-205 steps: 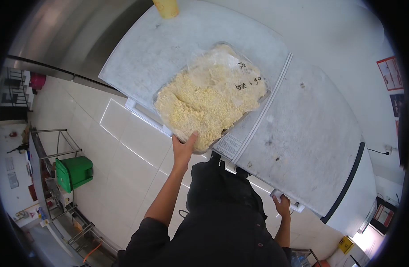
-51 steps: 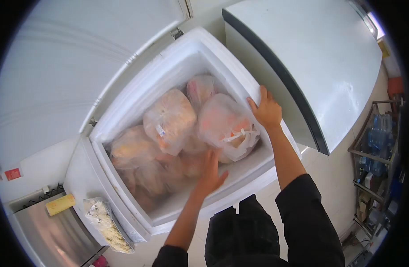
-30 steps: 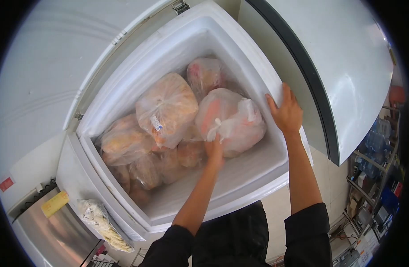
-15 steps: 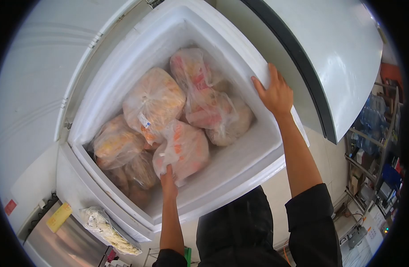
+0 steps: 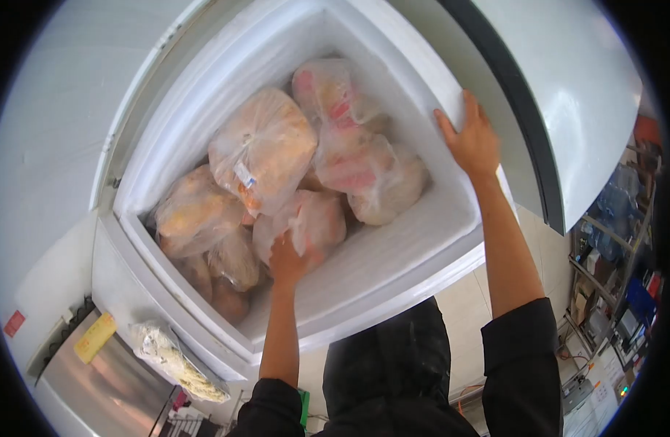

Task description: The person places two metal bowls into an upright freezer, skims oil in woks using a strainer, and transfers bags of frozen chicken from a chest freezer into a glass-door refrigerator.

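My left hand (image 5: 286,260) reaches into the white chest freezer (image 5: 415,268). Its fingers are spread against a clear plastic bag of frozen food with orange patches (image 5: 322,222), in the lower middle of the pile. On the freezer's right rim rests my right hand (image 5: 475,146), thumb apart from the outstretched fingers. A large tied bag with a small white label (image 5: 265,142) lies above my left hand. Further right are a bag with pink markings (image 5: 342,156) and a pale bag (image 5: 393,189). At left sits a yellowish-orange bag (image 5: 196,211); the exact foods are unclear through the frosty plastic.
A raised lid with a black edge (image 5: 510,95) stands right of the freezer. A bag of pale, shredded-looking contents (image 5: 176,360) lies outside at lower left, near a stainless steel surface (image 5: 105,390). Metal shelving (image 5: 604,269) with bottles and boxes is at far right.
The orange-patched bag has settled lower in the freezer, and my left hand has moved further over it, with fingers spreading. My right hand stays on the rim. The view has shifted slightly.
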A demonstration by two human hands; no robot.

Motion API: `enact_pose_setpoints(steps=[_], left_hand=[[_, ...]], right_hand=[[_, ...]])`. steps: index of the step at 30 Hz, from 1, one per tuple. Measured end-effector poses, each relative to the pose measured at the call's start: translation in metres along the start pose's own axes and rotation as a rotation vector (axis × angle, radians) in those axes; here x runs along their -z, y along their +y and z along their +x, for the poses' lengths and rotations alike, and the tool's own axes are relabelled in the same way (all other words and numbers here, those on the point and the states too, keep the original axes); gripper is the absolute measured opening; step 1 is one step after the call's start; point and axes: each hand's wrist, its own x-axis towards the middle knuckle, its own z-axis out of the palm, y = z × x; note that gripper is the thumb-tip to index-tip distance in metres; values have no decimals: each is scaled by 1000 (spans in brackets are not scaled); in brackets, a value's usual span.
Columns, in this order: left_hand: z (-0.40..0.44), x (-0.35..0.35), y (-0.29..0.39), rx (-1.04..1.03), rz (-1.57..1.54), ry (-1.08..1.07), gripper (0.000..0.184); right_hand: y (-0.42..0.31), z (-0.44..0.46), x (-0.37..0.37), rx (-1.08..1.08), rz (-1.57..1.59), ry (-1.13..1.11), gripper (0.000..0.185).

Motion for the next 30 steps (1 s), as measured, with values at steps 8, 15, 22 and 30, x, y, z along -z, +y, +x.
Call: enact_pose_setpoints(steps=[8, 15, 22, 30], left_hand=[[17, -103, -16, -72, -112, -569, 52], [21, -87, -26, -150, 9, -713, 27], [64, -24, 79, -91, -120, 147, 20], [182, -16, 164, -893, 108, 139, 47]], right_hand=[[-10, 3, 6, -7, -34, -21, 61], [-3, 2, 3, 22, -40, -8, 60], [-1, 4, 5, -1, 16, -28, 60], [2, 6, 8, -27, 45, -37, 58]])
